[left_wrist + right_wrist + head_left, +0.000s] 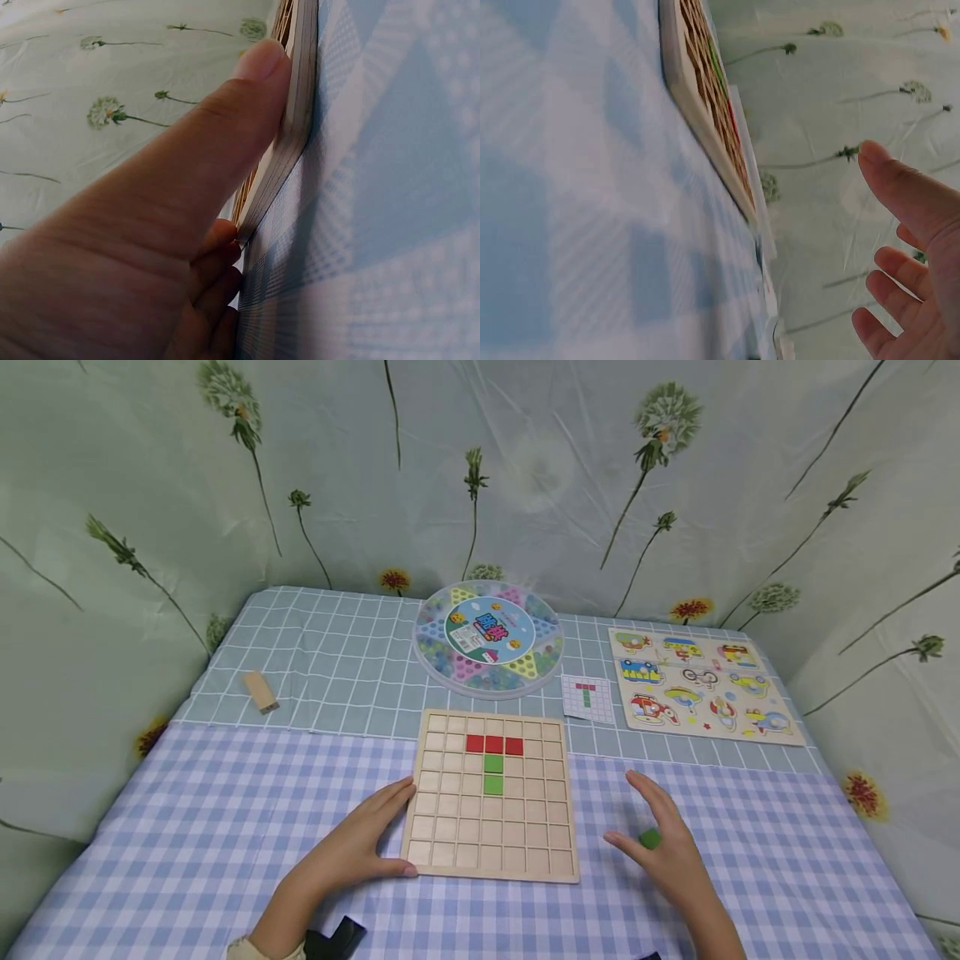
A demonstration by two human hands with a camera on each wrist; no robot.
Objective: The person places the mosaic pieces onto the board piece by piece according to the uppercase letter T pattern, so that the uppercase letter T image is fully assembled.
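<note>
A wooden grid board [459, 856] lies flat on the checked cloth in the head view. Three red blocks [493, 744] form a row near its top, with two green blocks [493, 774] in a column below the middle one. My left hand [352, 839] touches the board's left side with its fingertips; its thumb rests at the near-left corner, as the left wrist view also shows. To the right of the board, my right hand [667, 847] hovers with thumb and fingers spread apart. A loose green block [649, 838] shows beside its thumb, partly covered by the hand.
Behind the board stand a round marble game [487, 635] and a small pattern card [587, 698]. A wooden vehicle puzzle [705, 685] lies at the back right. At the left is a small wooden piece [260, 692]. Black objects [335, 939] show near the front edge.
</note>
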